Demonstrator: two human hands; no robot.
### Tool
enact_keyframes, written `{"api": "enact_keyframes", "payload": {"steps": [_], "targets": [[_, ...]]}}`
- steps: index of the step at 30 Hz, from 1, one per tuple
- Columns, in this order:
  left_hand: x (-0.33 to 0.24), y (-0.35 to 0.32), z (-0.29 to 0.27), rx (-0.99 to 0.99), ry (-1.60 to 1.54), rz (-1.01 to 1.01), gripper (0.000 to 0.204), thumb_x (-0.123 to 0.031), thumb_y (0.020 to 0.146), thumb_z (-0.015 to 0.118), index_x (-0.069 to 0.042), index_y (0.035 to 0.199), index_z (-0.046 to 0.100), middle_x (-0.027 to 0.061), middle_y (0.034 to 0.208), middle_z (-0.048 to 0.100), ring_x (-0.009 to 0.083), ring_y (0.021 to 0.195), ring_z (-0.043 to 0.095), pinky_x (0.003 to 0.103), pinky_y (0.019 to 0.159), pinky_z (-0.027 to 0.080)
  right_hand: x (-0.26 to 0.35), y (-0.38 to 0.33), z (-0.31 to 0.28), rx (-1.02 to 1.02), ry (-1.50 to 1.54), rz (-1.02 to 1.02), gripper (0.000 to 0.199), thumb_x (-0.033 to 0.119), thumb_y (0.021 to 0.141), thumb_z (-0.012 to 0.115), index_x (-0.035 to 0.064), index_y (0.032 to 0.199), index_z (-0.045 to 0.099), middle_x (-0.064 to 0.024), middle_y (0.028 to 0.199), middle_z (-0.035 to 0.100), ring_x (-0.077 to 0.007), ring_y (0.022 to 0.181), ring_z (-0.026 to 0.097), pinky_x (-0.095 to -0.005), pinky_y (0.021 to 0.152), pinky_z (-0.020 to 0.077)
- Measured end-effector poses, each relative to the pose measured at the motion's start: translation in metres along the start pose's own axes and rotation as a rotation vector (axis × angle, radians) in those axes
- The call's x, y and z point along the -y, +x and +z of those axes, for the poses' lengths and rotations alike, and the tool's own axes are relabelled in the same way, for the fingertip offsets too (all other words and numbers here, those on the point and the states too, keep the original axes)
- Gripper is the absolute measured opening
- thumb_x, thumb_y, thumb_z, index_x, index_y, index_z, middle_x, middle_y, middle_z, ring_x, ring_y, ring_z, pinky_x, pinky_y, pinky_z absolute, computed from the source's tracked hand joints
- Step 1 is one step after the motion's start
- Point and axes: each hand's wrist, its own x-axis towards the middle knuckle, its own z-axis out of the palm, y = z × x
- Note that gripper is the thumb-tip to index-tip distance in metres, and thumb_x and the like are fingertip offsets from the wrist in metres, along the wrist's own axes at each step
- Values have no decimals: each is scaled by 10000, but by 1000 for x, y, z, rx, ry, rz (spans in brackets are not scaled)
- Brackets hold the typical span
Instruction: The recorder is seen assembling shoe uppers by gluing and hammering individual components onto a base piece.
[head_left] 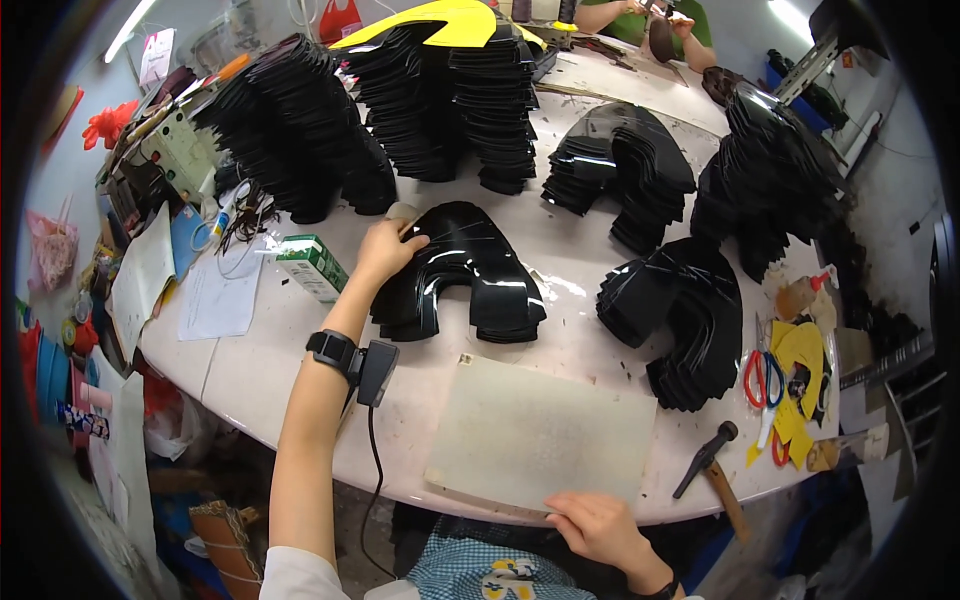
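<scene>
My left hand (390, 250) reaches to the left edge of a stack of glossy black arch-shaped pieces (465, 235) in the middle of the table. Its thumb lies on the stack and its fingers are bent at the edge. A small beige round object (402, 212) sits right at those fingers; what exactly they grip is partly hidden. Near me, my right hand (600, 528) rests loosely bent at the front edge of a pale rectangular mat (540, 430). Its fingers are slightly apart, with nothing in them. A black device with a cable (376, 372) is at my left wrist.
Tall stacks of black pieces (415, 110) stand at the back, topped by a yellow sheet (430, 25). More stacks (690, 310) are at right, near scissors (764, 380) and a hammer (715, 470). A green box (312, 266) stands left. Across the table another person (690, 30) works.
</scene>
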Motion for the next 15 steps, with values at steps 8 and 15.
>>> {"api": "enact_keyframes", "payload": {"steps": [8,15], "targets": [[-25,-7,-5,-78,135,-100,335,-289,690,704,-44,891,597,153,904,624,331,850,606,430,733,471,1,2,0,12,-36,26,130,122,735,653,63,847,623,-74,782,642,-231,684,627,-301,601,494],[-40,-14,3,-92,216,-106,354,-206,714,681,17,928,508,227,853,609,384,800,612,452,697,488,2,7,4,12,-28,-12,127,127,729,655,68,838,627,-70,778,643,-230,676,627,-298,596,494]]}}
